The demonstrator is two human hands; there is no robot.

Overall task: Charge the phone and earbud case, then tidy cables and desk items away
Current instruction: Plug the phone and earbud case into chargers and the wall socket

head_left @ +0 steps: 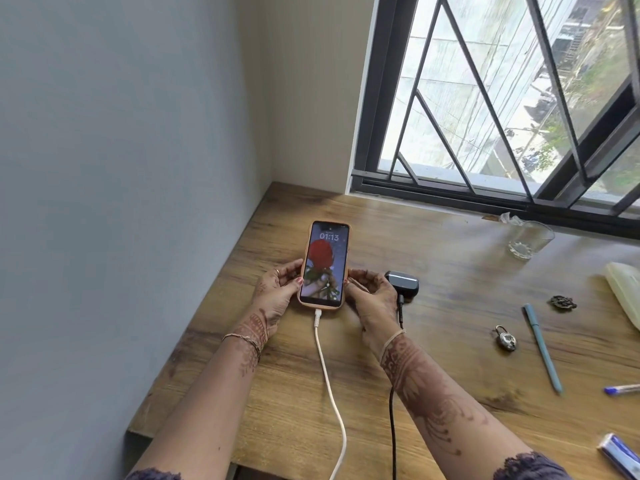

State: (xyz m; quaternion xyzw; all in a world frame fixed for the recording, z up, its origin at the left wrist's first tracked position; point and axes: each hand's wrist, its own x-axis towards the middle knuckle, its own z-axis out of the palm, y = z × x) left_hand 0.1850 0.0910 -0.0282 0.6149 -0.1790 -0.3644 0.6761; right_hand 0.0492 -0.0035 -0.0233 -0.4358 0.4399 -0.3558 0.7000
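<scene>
Head view looks down at a wood desk (433, 265) in a corner by a window (502, 98). Both arms reach forward from the near edge. The left hand (277, 289) is on the left side of the phone (323, 266), with its fingers curled against that edge. The right hand (372, 296) is on the right side, with its fingertips touching that edge. So the two hands press the phone from both sides, and it lies flat on the desk between them. Each wrist has a thin band on it.

The phone lies face up with its screen lit, and the screen shows 01:13. Its long side runs away from the person, top end toward the wall and bottom end toward the person. A white cable (329, 393) is plugged into the bottom end and runs back off the near edge.

The earbud case (403, 284) sits on the desk just right of the right hand, lid shut. A black cable (394, 410) is plugged into its near side and passes under the right wrist to the near edge.

A clear glass (530, 240) stands near the window, and it looks empty. Farther right lie a padlock (505, 339), a long pen (542, 346) and a small dark clip (562, 302).
</scene>
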